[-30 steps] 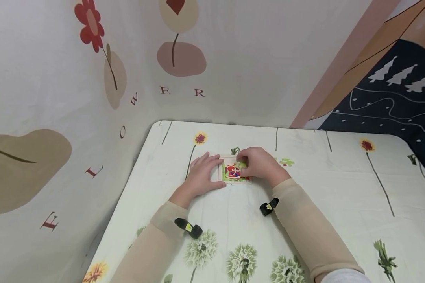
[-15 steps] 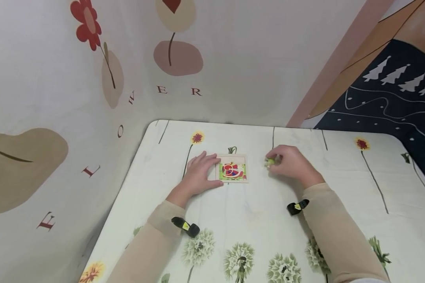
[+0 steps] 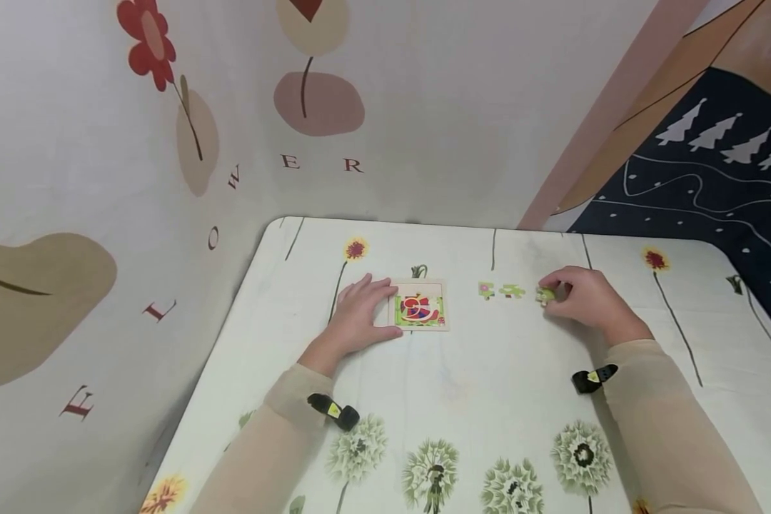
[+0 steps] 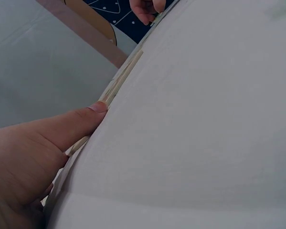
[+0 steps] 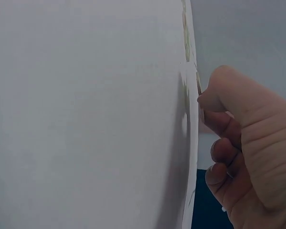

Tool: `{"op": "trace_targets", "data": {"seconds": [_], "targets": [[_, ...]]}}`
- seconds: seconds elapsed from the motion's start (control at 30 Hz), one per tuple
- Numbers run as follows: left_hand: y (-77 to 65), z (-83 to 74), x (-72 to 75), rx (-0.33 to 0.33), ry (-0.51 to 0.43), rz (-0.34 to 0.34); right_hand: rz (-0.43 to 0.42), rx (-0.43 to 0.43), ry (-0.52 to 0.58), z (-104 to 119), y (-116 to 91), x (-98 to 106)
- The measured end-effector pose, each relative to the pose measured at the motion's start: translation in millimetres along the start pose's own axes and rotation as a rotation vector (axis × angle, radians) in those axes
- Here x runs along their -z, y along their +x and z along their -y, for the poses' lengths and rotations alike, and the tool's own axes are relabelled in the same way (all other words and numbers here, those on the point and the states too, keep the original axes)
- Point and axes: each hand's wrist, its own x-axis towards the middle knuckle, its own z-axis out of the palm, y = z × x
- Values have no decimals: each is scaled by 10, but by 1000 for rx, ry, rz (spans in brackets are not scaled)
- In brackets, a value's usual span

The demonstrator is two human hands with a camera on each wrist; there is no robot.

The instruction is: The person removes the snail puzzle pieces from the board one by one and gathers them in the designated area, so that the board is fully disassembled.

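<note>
A small square wooden jigsaw puzzle (image 3: 446, 307) with a light frame lies on the table in the head view. Red, blue and green pieces fill most of it, and bare wood shows along its far side. My left hand (image 3: 358, 319) holds its left side, thumb at the near edge and fingers at the far left. To the right, my right hand (image 3: 581, 300) pinches a green puzzle piece (image 3: 543, 295) between thumb and fingers, low over the table. Two loose puzzle pieces lie between: a green and pink one (image 3: 486, 290) and a green one (image 3: 512, 290).
A white cloth with printed flowers covers the table (image 3: 462, 385). Behind and to the left rises a pale printed fabric wall (image 3: 424, 143); a dark panel with white trees (image 3: 694, 164) hangs at the right. Each wrist wears a black camera strap (image 3: 333, 412).
My right hand has left the puzzle and moved right across the table with a green piece in its fingers, uncovering two loose pieces. The left hand stays at the puzzle.
</note>
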Motion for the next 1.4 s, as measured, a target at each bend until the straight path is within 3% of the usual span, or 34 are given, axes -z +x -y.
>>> {"op": "trace_targets", "data": {"seconds": [0.77,1.03,1.23,1.4], "targets": [[-21,-4,11,-8,-11,-4,54,54,15,24,72,-29],[-24,-9,35,-8,-10,-3,61,20,7,35,118,-32],[-11,-1,31,-10,-8,-10,-19,63,16,64,127,-71],[-19,-3,16,1,-27,0,-70,136,59,243,169,-187]]}}
